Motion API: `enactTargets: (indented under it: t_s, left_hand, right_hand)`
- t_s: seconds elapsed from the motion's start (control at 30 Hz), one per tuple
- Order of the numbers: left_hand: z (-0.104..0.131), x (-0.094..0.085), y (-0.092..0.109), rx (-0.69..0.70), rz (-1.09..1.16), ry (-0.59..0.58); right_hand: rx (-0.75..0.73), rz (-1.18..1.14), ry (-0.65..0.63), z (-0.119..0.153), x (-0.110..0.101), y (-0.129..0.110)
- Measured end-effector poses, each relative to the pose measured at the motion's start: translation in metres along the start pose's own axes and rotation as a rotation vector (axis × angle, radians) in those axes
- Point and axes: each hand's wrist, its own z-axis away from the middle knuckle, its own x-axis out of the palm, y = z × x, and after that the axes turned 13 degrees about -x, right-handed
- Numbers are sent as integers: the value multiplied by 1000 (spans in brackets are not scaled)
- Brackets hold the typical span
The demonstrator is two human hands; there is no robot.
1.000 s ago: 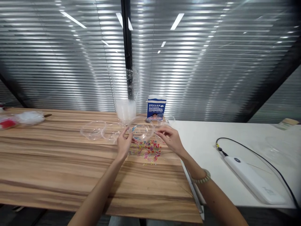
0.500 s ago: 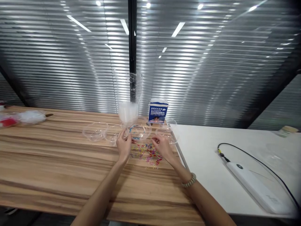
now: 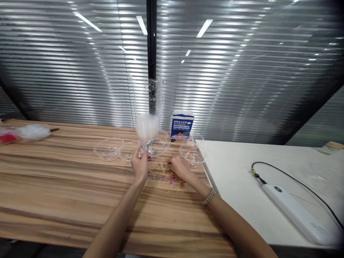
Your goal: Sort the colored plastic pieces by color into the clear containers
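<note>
My left hand (image 3: 140, 165) is closed on the near left rim of a clear plastic cup (image 3: 167, 143), which is tilted and has small blue pieces inside. My right hand (image 3: 177, 167) reaches down to a scatter of small colourful pieces (image 3: 161, 172) on the wooden table, red, yellow, pink and others. Its fingers are pinched together at the far side of the scatter; whatever lies between them is too small to make out. Other clear cups stand about: one (image 3: 100, 151) to the left, another (image 3: 189, 156) beyond my right hand.
Behind the cups stand a stack of translucent cups (image 3: 143, 125) in a clear bag and a blue printed carton (image 3: 182, 126). Plastic bags (image 3: 34, 132) lie far left. On the white table (image 3: 231, 179) at right rests a white power bank (image 3: 292, 211) with a black cable.
My right hand has moved left and slightly down over the colourful pieces. The left hand keeps hold of the cup, which is raised a little and tilted.
</note>
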Motion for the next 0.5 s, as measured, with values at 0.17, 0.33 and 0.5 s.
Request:
enactTargets:
  t_s: [0.17,0.33,0.5]
  left_hand:
    - [-1,0,-1,-21,26,-1]
    - [-1,0,0,-32,20,1]
    - [0,-1,-1,-28,-61,-51]
  right_hand:
    - [-66,45,8,6,-1,-5]
    - [-163,121,49,16,-12,-10]
    - [-74,-103,222,25,-19,-11]
